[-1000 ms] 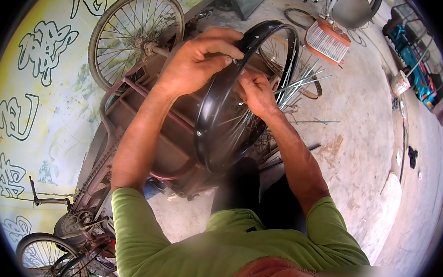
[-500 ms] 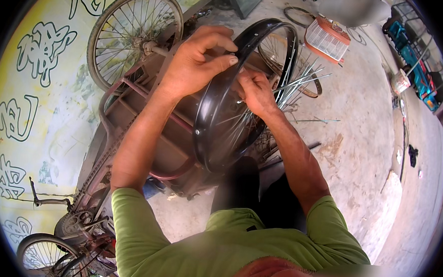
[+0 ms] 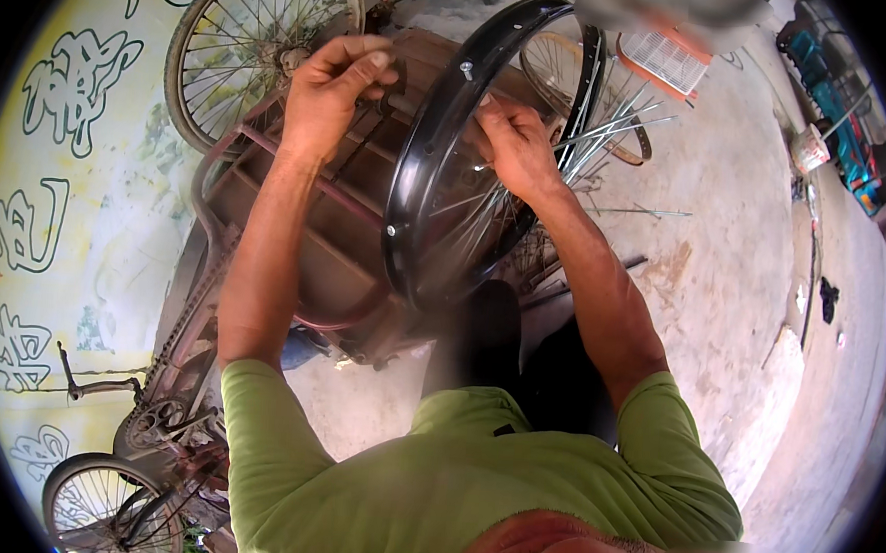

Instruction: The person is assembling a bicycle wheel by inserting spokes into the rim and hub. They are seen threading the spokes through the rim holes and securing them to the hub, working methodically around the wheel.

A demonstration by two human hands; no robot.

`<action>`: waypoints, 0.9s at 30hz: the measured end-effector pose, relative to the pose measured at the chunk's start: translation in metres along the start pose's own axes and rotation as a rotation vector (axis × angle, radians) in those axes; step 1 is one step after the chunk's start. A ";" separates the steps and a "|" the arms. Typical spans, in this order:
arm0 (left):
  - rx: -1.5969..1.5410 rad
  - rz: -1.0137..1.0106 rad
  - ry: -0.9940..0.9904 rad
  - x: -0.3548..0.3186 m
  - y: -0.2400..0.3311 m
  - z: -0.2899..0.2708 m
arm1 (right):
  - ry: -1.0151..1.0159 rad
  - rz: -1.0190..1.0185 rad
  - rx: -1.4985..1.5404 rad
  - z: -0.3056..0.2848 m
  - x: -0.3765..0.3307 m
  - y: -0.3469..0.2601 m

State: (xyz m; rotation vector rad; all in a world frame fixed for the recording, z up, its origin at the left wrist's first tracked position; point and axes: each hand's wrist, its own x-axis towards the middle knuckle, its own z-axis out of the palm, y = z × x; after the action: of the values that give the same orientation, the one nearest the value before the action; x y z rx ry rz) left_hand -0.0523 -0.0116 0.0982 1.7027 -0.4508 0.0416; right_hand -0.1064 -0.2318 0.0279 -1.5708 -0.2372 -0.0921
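A black bicycle wheel rim [image 3: 409, 165] stands tilted in front of me, with several silver spokes [image 3: 611, 133] fanning out to the right. Inside the rim, my right hand [image 3: 518, 148] is closed in a pinch on a spoke close to the rim's inner side; its fingertips are partly hidden. My left hand [image 3: 330, 98] is held up left of the rim, apart from it. Its thumb presses against curled fingers, and whatever lies between them is too small to make out. A silver spoke nipple [image 3: 465, 69] shows on the rim's outer face.
An upturned rusty cargo tricycle [image 3: 335, 241] fills the left, with its spoked wheel [image 3: 264, 52] by the painted wall [image 3: 77, 187]. Beyond the rim lie an orange-and-white basket-like thing [image 3: 663, 63] and a bare rim [image 3: 554, 72]. Teal items [image 3: 832, 117] stand far right by a bucket [image 3: 808, 147].
My left hand has moved off the rim to the left, uncovering a nipple there. My right hand stays inside the rim, still pinching.
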 end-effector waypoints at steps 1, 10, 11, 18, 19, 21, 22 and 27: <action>0.086 -0.082 0.016 0.001 -0.023 -0.008 | 0.007 0.008 -0.006 -0.001 0.000 0.001; 1.099 -0.154 -0.668 -0.028 -0.170 0.016 | -0.046 -0.064 -0.137 0.006 0.003 -0.007; 1.097 -0.138 -0.684 -0.024 -0.174 0.026 | -0.053 -0.014 -0.130 0.000 -0.001 -0.013; 1.073 -0.097 -0.665 -0.020 -0.179 0.046 | -0.021 -0.052 -0.096 0.001 0.003 -0.002; 1.063 -0.092 -0.655 -0.022 -0.179 0.047 | -0.026 -0.042 -0.091 0.002 0.003 -0.001; 1.056 -0.087 -0.648 -0.023 -0.180 0.048 | -0.035 -0.057 -0.088 0.002 0.002 -0.002; 1.054 -0.085 -0.643 -0.024 -0.179 0.048 | -0.040 -0.067 -0.084 0.003 0.002 -0.004; 1.041 -0.081 -0.622 -0.029 -0.182 0.048 | -0.010 -0.111 -0.075 0.007 0.003 -0.005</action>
State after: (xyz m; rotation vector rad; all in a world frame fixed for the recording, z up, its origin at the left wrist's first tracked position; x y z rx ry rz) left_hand -0.0318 -0.0291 -0.0907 2.7654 -0.9175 -0.3859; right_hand -0.1055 -0.2246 0.0337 -1.6329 -0.3323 -0.1822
